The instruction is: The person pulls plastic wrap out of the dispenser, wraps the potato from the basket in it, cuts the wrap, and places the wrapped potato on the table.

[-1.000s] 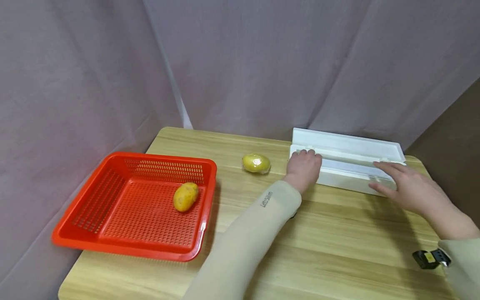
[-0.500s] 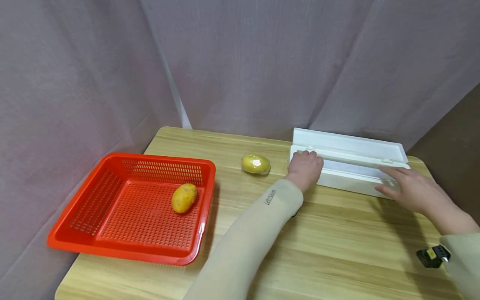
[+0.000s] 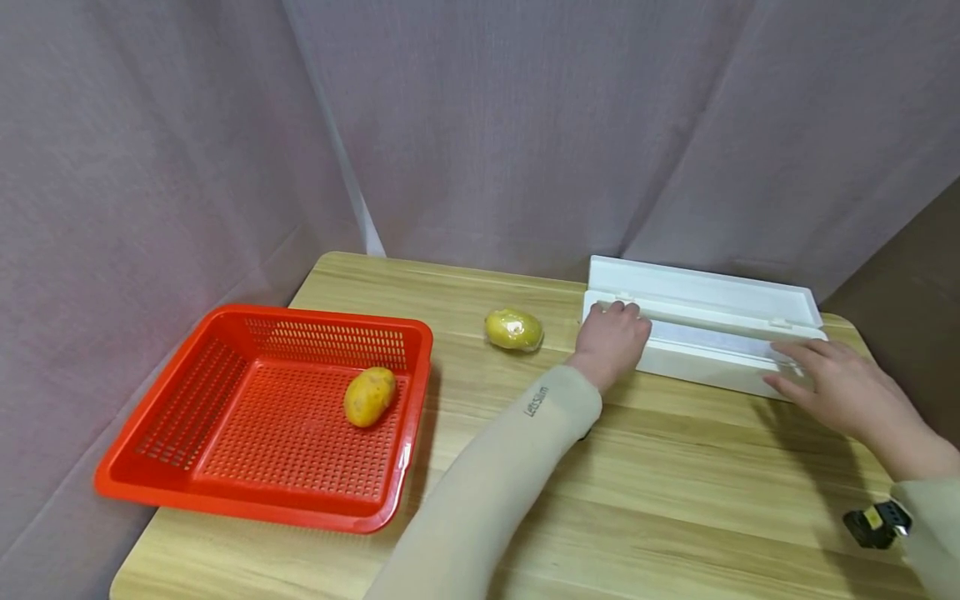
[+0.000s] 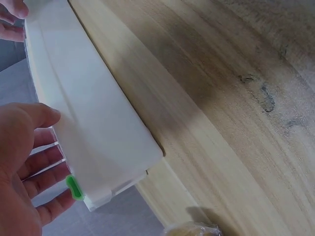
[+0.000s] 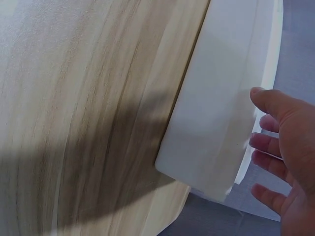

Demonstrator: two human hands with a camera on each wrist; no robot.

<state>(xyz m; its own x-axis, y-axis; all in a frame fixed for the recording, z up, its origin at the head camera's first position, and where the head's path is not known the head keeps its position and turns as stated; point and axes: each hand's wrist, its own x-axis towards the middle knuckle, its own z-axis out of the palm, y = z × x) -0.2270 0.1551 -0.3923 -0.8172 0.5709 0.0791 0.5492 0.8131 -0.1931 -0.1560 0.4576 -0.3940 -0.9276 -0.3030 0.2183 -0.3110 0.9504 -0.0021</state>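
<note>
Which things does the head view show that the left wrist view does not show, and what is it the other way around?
Only the head view shows the red basket and the unwrapped yellow item lying inside it.
Only the left wrist view shows the small green piece near one end of the white box.
Both show that box, the left hand, part of the right hand, the wooden table and the plastic-wrapped item, which the wrist view cuts off.
</note>
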